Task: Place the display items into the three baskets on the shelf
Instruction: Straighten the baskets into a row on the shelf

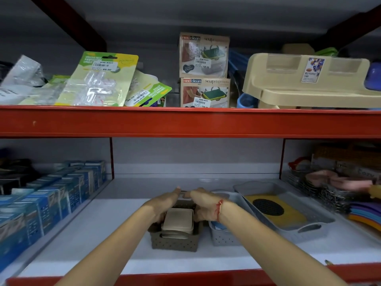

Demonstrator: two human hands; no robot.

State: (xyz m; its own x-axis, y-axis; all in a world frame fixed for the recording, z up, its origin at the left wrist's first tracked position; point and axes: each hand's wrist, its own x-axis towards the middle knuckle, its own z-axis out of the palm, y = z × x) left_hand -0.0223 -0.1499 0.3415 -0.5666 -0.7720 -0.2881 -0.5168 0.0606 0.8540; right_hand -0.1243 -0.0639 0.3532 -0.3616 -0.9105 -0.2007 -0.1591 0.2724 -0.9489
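Observation:
A brown woven-pattern basket [174,241] stands on the white lower shelf [103,234], with beige lidded containers [178,220] stacked inside it. My left hand [162,203] lies along the basket's left side and my right hand [203,205] along its right side; the fingertips of both reach over a grey item at the basket's far end. Whether they grip it is hard to tell. A small grey basket [223,236] sits just right of the brown one, partly hidden by my right forearm. A larger grey tray basket [309,226] holding a yellow item with a black disc stands further right.
Blue boxes [41,203] line the shelf's left side. Wire racks and coloured plates [362,213] crowd the right. The red upper shelf beam [185,122] runs across, bearing green packets, soap dispenser boxes [204,73] and a beige plastic rack [309,83].

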